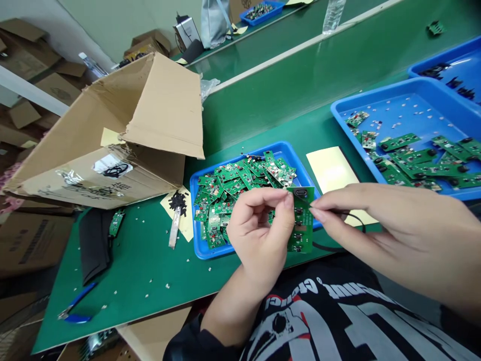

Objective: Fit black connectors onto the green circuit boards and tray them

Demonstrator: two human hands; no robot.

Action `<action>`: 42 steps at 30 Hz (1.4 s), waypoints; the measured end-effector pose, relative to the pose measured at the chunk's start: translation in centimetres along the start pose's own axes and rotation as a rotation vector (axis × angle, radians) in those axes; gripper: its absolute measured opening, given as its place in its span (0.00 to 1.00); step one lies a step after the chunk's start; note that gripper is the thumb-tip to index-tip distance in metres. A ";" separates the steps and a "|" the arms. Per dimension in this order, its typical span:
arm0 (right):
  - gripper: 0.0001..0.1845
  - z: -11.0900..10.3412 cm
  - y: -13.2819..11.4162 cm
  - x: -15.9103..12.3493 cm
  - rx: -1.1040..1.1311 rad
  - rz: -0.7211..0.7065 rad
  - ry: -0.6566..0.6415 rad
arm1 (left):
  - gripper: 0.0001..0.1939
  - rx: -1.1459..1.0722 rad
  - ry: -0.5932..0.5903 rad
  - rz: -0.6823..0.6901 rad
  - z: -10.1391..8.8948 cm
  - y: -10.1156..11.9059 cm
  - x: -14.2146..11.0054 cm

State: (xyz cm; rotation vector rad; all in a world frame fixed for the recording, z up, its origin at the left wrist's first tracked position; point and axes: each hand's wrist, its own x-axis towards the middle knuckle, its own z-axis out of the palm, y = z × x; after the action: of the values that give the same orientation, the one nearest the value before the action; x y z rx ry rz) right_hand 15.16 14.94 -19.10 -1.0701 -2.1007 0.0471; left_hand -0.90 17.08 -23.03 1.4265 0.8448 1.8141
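My left hand [263, 225] is closed on a green circuit board [300, 225], pinching its upper left edge between thumb and forefinger. The board stands roughly upright, with a dark oblong part near its top and several small black parts below. At its right edge, my right hand [387, 230] is closed in a pinch around something thin and dark, whose kind I cannot make out. A black cord [330, 248] loops behind and below the right fingers. Just behind my left hand, a blue tray [198, 235] holds a heap of similar boards.
A large blue tray [338, 113] with boards stands at right, another [417, 67] behind it. Yellow paper [330, 168] lies between trays. Left are an open cardboard box [165, 105], small black pieces [178, 200], a black foam piece [92, 245] and blue-handled cutters [78, 303].
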 end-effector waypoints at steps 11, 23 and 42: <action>0.07 -1.0 1.2 0.4 -0.055 0.022 -0.033 | 0.09 -0.010 -0.062 -0.010 -0.3 0.2 0.0; 0.13 -1.4 2.7 0.8 -0.004 -0.105 -0.112 | 0.13 -0.081 -0.357 -0.200 -2.0 0.8 1.6; 0.09 -0.3 3.2 0.2 0.390 -0.162 -0.148 | 0.22 -0.442 -0.677 -0.890 -2.9 -0.3 4.5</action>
State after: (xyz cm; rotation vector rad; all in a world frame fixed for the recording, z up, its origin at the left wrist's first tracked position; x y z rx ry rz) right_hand 17.51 17.08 -19.87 -0.6788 -2.1835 0.4502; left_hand -4.52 20.68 -21.43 1.0077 0.5280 0.7037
